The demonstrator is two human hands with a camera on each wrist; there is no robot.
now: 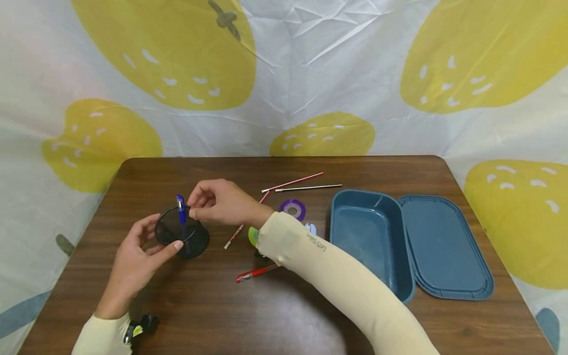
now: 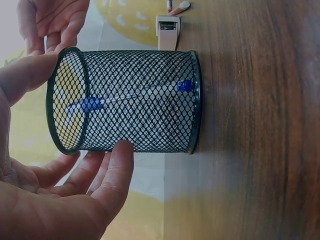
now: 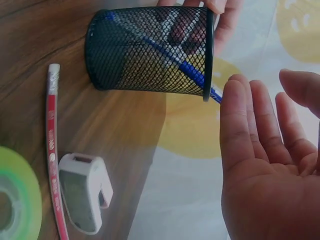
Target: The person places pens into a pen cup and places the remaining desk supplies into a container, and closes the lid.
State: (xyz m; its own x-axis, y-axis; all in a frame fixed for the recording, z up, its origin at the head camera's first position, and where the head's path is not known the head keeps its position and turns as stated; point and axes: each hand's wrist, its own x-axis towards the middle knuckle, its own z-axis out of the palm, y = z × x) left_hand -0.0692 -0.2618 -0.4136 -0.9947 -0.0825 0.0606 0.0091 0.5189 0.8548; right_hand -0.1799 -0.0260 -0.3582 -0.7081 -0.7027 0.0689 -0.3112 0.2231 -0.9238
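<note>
— What's the left hand (image 1: 134, 260) doing?
— Curled round the mesh cup (image 1: 199, 241), thumb at the rim. The cup looks light and stiff, likely easy to tip; steady it by the wall.
— And the blue pen (image 1: 182, 211)?
— Leaning inside the cup, between the hands; probably slick plastic, best pinched near its upper end.
— The right hand (image 1: 228, 202)?
— Just beside the rim, fingers loose, holding nothing.

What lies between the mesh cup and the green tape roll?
A red pencil lies between the mesh cup and the green tape roll, in the head view.
</note>
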